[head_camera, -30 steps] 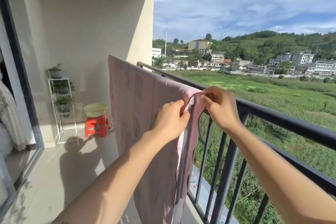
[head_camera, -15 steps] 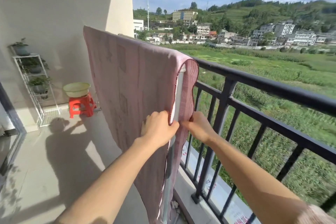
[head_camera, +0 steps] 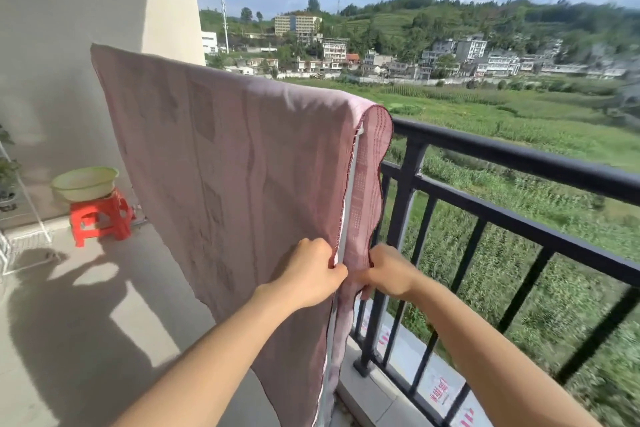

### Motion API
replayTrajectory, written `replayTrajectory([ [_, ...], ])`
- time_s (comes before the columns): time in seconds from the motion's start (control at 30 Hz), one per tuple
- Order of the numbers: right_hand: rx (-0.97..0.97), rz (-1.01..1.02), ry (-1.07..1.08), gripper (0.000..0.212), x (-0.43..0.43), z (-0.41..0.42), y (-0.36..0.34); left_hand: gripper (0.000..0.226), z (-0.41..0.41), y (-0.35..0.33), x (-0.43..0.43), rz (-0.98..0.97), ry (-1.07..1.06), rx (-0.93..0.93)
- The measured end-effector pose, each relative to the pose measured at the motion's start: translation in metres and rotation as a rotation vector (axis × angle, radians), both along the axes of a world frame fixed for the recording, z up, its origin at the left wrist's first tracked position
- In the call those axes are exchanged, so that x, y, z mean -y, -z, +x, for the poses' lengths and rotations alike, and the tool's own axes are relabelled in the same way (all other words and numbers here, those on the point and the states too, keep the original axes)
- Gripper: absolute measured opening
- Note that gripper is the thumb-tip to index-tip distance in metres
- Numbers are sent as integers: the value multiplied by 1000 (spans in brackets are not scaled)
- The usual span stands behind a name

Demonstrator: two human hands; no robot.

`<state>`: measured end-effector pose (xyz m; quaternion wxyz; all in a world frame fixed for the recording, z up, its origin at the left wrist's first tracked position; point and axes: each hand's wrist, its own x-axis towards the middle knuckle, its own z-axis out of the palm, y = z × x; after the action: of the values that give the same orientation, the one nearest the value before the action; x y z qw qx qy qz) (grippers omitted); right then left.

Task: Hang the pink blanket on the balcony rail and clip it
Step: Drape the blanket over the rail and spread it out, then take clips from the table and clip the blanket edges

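Note:
The pink blanket (head_camera: 225, 166) hangs folded over the black balcony rail (head_camera: 519, 158), covering its far-left stretch. Its near side edge drops down in front of me. My left hand (head_camera: 313, 276) pinches the inner layer's edge about halfway down. My right hand (head_camera: 389, 274) grips the outer layer's edge at the same height, close beside the left. A small white piece shows at the blanket's edge just below the rail top; I cannot tell what it is. No clip is plainly in view.
A red plastic stool (head_camera: 100, 215) carries a pale green basin (head_camera: 85, 182) by the wall at the left. A white wire plant rack (head_camera: 14, 204) stands at the far left edge. Railing bars run along the right, with fields below.
Both hands slid down from the rail top along the blanket's side edge to about mid-height. The view has dropped and turned left.

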<state>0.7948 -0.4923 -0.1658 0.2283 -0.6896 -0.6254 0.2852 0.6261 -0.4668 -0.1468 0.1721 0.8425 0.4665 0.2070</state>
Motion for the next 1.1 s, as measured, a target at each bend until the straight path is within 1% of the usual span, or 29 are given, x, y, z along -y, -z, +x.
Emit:
replayTrajectory([
  [0.1, 11, -12, 72, 37, 8, -8, 9, 40, -4, 3, -1, 30, 48, -22],
  [0.17, 54, 11, 132, 31, 10, -20, 21, 37, -3, 9, 0, 29, 70, -34],
  [0.23, 87, 35, 218, 30, 14, -32, 34, 29, -5, 17, 3, 46, 104, -42],
  [0.3, 76, 74, 314, 29, 24, -45, 44, 17, -10, 24, 6, 77, 153, -34],
  [0.37, 40, 123, 400, 15, 40, -56, 54, 11, -18, 34, 9, 75, 220, -31],
  [0.5, -11, 166, 641, 21, 92, -74, 84, 6, -23, 63, 24, 16, 358, -52],
  [0.6, -49, 122, 812, 22, 147, -82, 109, 7, -14, 92, 53, -14, 475, -85],
  [0.7, -73, 57, 1020, 23, 222, -85, 130, 10, 4, 122, 99, -30, 620, -169],
  [0.83, -54, -32, 1269, 22, 334, -95, 152, 9, 26, 160, 181, -118, 820, -260],
  [0.93, -26, -91, 1440, 19, 416, -113, 167, 13, 35, 188, 256, -175, 1005, -357],
  [1.03, -48, -172, 1590, 16, 488, -133, 184, 22, 40, 205, 332, -201, 1191, -450],
  [1.1, -73, -214, 1650, 11, 526, -146, 195, 27, 41, 213, 375, -221, 1271, -487],
])
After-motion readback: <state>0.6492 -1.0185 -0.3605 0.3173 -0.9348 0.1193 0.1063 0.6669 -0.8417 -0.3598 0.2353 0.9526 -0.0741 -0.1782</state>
